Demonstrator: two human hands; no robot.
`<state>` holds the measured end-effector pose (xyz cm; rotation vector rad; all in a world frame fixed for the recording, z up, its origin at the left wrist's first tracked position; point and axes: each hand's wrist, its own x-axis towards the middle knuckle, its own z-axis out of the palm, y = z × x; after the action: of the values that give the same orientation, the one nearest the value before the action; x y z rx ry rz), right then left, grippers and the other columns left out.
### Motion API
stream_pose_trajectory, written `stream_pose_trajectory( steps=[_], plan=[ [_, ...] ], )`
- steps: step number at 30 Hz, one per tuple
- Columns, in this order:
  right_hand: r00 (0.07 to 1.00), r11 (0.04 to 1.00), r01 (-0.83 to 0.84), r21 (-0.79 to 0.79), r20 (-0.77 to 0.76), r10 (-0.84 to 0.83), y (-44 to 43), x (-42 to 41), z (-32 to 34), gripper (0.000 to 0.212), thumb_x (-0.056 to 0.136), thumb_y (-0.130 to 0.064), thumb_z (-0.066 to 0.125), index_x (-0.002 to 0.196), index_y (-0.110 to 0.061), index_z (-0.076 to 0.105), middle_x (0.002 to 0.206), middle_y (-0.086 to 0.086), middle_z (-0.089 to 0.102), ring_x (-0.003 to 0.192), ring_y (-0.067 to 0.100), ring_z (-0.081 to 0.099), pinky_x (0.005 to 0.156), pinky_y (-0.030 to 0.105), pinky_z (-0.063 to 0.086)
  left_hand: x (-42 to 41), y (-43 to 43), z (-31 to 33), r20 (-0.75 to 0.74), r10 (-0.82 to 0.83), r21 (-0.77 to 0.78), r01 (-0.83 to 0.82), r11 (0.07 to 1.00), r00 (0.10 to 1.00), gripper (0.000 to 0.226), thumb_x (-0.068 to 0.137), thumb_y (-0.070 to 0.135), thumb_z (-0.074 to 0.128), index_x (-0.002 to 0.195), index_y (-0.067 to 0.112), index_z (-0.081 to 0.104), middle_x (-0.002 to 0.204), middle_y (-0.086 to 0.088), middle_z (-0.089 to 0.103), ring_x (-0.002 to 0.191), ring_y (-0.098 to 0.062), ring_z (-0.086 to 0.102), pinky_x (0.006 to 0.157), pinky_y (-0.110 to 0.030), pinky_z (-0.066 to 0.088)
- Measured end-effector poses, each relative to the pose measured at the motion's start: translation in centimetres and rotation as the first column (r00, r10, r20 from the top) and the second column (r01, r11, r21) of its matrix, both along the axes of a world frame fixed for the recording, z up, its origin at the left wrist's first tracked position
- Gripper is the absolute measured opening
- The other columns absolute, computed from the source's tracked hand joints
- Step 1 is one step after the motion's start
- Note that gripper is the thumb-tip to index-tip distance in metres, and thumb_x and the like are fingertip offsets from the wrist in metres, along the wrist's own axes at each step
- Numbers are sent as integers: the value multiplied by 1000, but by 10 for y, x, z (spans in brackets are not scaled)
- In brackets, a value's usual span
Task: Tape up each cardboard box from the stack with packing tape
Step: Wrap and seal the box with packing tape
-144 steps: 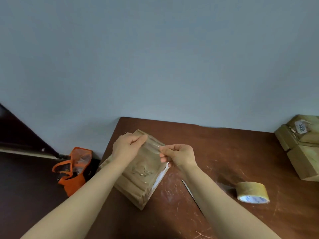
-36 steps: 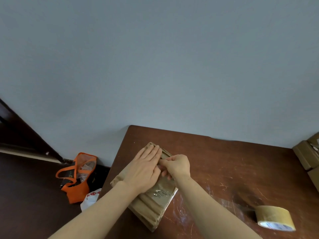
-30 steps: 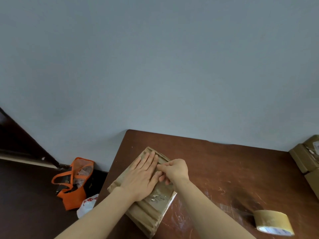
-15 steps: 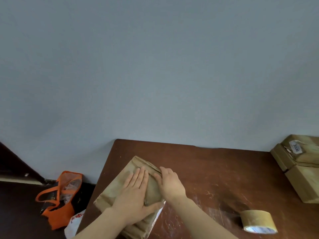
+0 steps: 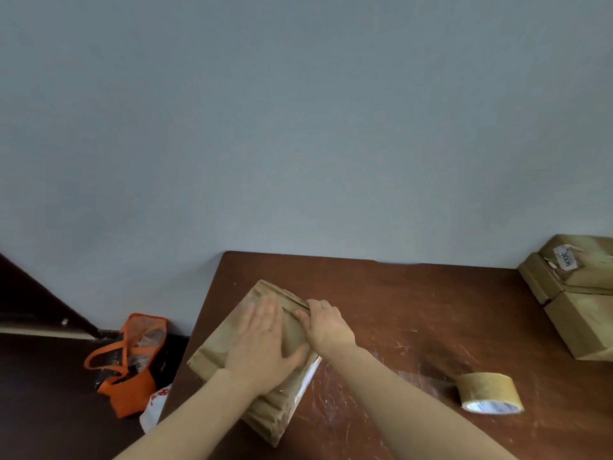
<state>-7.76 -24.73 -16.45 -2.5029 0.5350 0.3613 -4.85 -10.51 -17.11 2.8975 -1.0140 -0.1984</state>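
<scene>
A flat brown cardboard box [image 5: 219,346] lies at the table's left edge, turned at an angle. My left hand [image 5: 262,343] lies flat on its top with straight fingers, blurred by motion. My right hand [image 5: 326,327] presses its fingers against the box's right side near the far corner. A roll of brown packing tape [image 5: 489,391] lies on the table to the right, apart from both hands. Stacked cardboard boxes [image 5: 583,293] stand at the far right; one bears a white label.
The brown wooden table [image 5: 398,310] is scratched and meets a grey wall at its back. On the dark floor to the left sit an orange bag [image 5: 129,363] and a white plastic bag [image 5: 156,405].
My hands went from holding a strip of tape above the box to pressing it down. My left hand is sliding flat over the top; my right moved to the box's right side.
</scene>
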Motion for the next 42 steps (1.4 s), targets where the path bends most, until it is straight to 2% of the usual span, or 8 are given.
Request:
stream_pose_trajectory(
  steps=[7, 11, 16, 20, 24, 26, 30, 42],
  plan=[
    [1000, 1000, -11, -10, 11, 11, -1, -1, -1, 53, 102, -46, 26, 143, -14, 33, 143, 7, 39, 129, 26, 36, 105, 36, 33, 13, 20, 3, -70, -77, 2, 77, 997, 995, 131, 47, 87, -32, 152, 12, -11, 156, 0, -20, 142, -7, -21, 113, -25, -17],
    [1000, 1000, -8, -13, 18, 9, 0, 0, -2, 51, 102, -46, 27, 140, -14, 36, 139, 6, 42, 127, 26, 38, 103, 36, 35, 4, 9, 6, -19, 54, -27, -55, 998, 998, 138, 42, 88, -31, 151, 6, -10, 159, -10, -16, 146, -18, -17, 114, -30, -17],
    [999, 999, -18, -32, 37, 19, -1, 1, -6, 52, 102, -47, 26, 142, -16, 34, 139, 4, 42, 126, 24, 39, 103, 33, 36, -14, -4, 0, 62, 11, -48, -8, 999, 998, 105, 78, 81, -5, 151, 7, 13, 156, -11, 1, 147, -19, 8, 118, -32, -1],
    [999, 999, -24, -28, 30, 25, 0, 2, -6, 52, 101, -47, 26, 142, -16, 34, 141, 4, 41, 127, 24, 37, 104, 34, 34, -5, 17, -1, -96, -68, 41, 72, 997, 993, 88, 90, 75, 18, 129, 8, 60, 136, -8, 56, 126, -17, 53, 109, -31, 15],
    [999, 999, -20, -24, 28, 21, 0, 4, -3, 51, 102, -46, 27, 142, -15, 35, 140, 5, 41, 128, 25, 36, 104, 35, 34, -1, 18, -1, -80, -47, -17, 45, 999, 996, 64, 97, 51, 24, 122, 8, 65, 129, -4, 62, 120, -15, 58, 111, -30, 16],
    [999, 1000, -16, -18, 28, 16, -1, 4, -2, 51, 102, -46, 27, 141, -15, 35, 139, 5, 41, 127, 26, 36, 104, 35, 35, 4, 7, 2, -61, 25, -34, -27, 999, 998, 68, 95, 49, 21, 131, 4, 57, 137, -8, 54, 129, -17, 50, 111, -29, 14],
    [1000, 1000, -7, -22, 13, 8, -2, 3, -2, 49, 102, -46, 27, 140, -15, 36, 139, 5, 42, 127, 26, 37, 104, 36, 33, 13, 3, -4, -68, -1, -55, -3, 998, 998, 108, 54, 72, -44, 143, 17, -20, 150, 5, -25, 137, -7, -25, 112, -23, -20],
    [1000, 1000, -3, -12, 10, 3, 0, 2, -2, 52, 102, -46, 28, 141, -14, 35, 140, 6, 41, 128, 26, 36, 105, 36, 33, -2, 6, -5, -73, 15, -31, -18, 999, 997, 120, 53, 67, -49, 151, 12, -8, 159, -2, -12, 138, -7, -23, 111, -24, -21]
  ],
)
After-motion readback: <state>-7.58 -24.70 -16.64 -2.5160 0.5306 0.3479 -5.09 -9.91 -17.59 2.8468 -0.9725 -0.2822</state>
